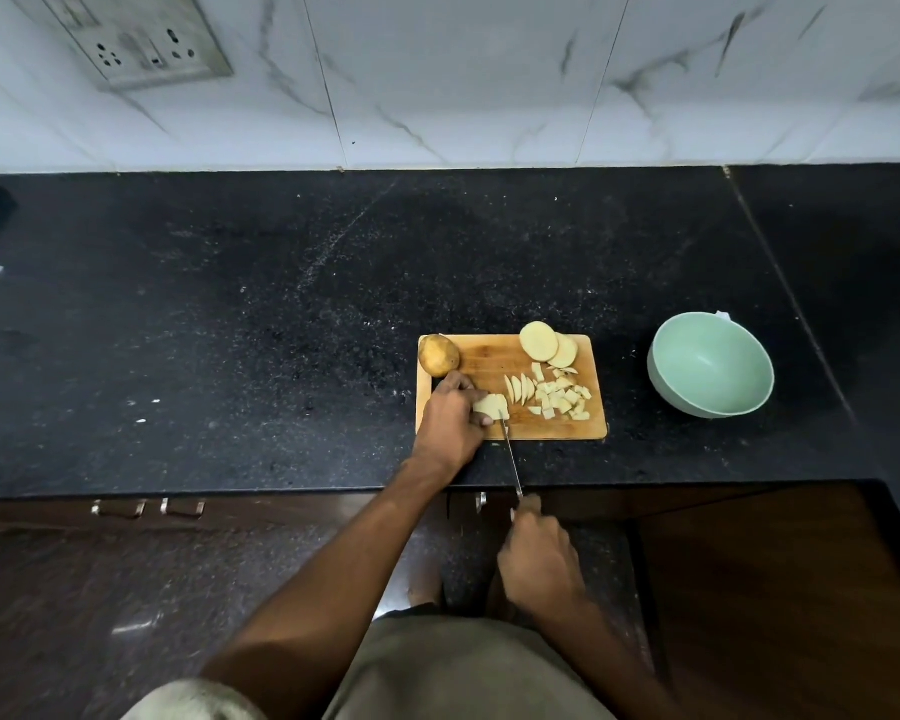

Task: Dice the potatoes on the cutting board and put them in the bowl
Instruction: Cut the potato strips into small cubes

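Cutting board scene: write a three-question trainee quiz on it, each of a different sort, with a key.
1. True or false: the green bowl already holds diced potato.
2. Which hand grips the knife? A) left hand B) right hand
3. Fill in: the whole unpeeled potato sits at the cutting board's far ___ corner.

Key: 1 false, the bowl is empty and the diced pieces lie on the board. 2 B; the left hand steadies the potato piece being cut. 3 left.
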